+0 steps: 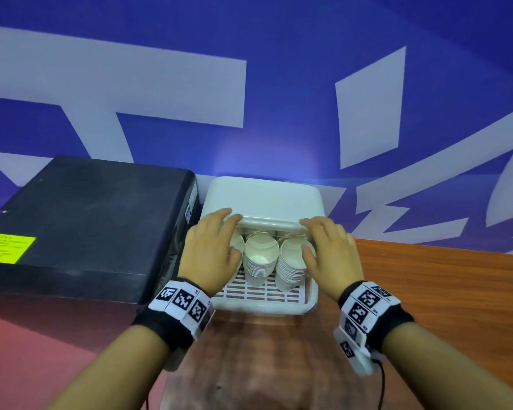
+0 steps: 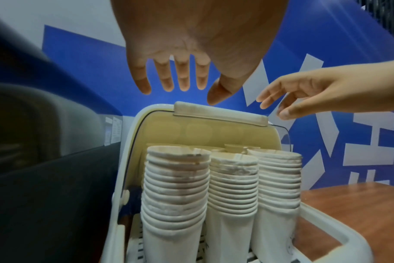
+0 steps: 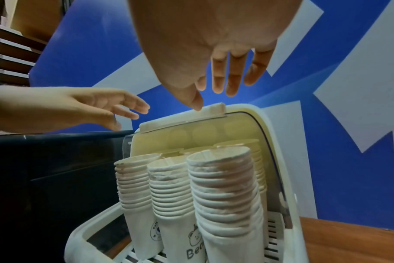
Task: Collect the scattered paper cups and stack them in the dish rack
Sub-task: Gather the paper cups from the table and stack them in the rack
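A white dish rack [image 1: 264, 309] stands on the table with its lid [image 1: 264, 199] tilted up and back. Inside stand several tall stacks of white paper cups [image 1: 261, 255], also close up in the wrist views [image 2: 175, 186] [image 3: 223, 186]. My left hand [image 1: 222, 235] and right hand [image 1: 317, 238] are spread with straight fingers at the two ends of the lid's front edge. The lid's handle bar [image 2: 218, 114] [image 3: 184, 119] lies just under both thumbs. Neither hand holds a cup. The stacks further back are mostly hidden under the lid.
A big black box [image 1: 86, 226] with a yellow label stands tight against the rack's left side. The wooden table [image 1: 427, 291] stretches to the right. A blue and white wall [image 1: 279, 113] rises right behind the rack.
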